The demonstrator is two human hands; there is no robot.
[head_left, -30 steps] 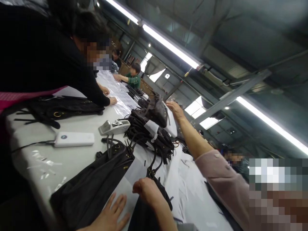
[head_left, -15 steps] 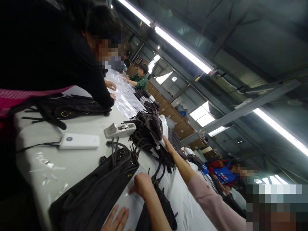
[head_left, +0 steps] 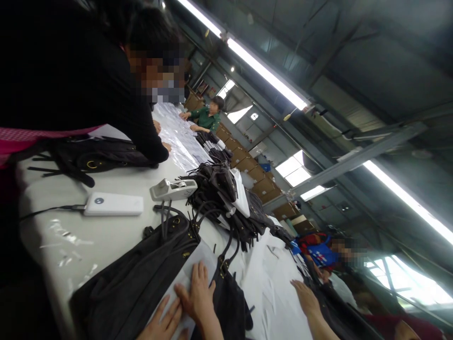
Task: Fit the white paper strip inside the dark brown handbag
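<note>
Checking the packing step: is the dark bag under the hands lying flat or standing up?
Lying flat: the dark bag rests on the table, handles outstretched.

No words, numbers or brand names can be read anywhere I look. The nearest thing to a sign is a small round dark mark on the white power bank (head_left: 113, 204), off at about ten o'clock from my hands, and it is too small to make out as a logo or letters. The white tape dispenser (head_left: 172, 189) at about eleven o'clock shows no print I can read. The pale sheet (head_left: 187, 278) under my fingers looks blank. The cardboard boxes (head_left: 247, 163) far off at about one o'clock carry nothing legible at this distance.
</note>
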